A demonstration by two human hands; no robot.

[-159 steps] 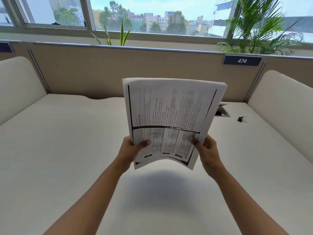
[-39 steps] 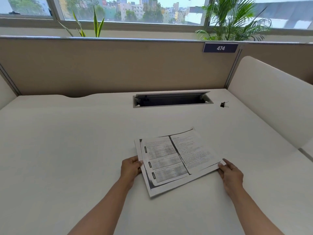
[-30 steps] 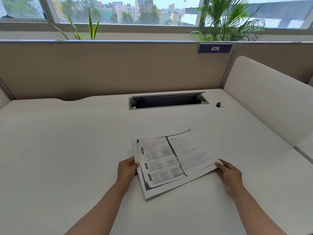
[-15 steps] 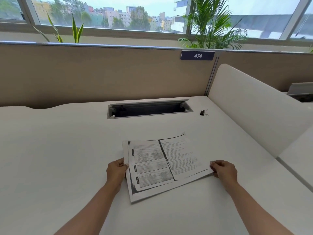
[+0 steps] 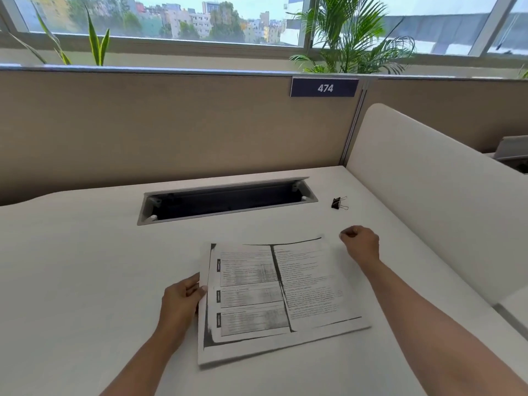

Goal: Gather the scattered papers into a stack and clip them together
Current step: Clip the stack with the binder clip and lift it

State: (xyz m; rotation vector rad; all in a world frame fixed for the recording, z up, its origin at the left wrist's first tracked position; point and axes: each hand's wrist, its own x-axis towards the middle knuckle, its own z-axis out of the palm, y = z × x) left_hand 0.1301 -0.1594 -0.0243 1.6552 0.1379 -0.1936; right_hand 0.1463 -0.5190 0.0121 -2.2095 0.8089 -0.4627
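A stack of printed papers (image 5: 280,298) lies flat on the white desk (image 5: 71,281), its sheets roughly squared. My left hand (image 5: 183,298) holds the stack's left edge, thumb on top. My right hand (image 5: 360,243) hovers above the desk past the stack's far right corner, fingers loosely curled, holding nothing. A small black binder clip (image 5: 338,202) sits on the desk beyond my right hand, near the right divider and apart from the hand.
A dark open cable slot (image 5: 225,201) is cut into the desk behind the papers. A tan partition (image 5: 171,124) with a "474" sign (image 5: 325,87) closes the back. A cream divider panel (image 5: 434,190) bounds the right side.
My right hand has let go of the stack's right edge and moved forward toward the binder clip. The left hand stays on the left edge.
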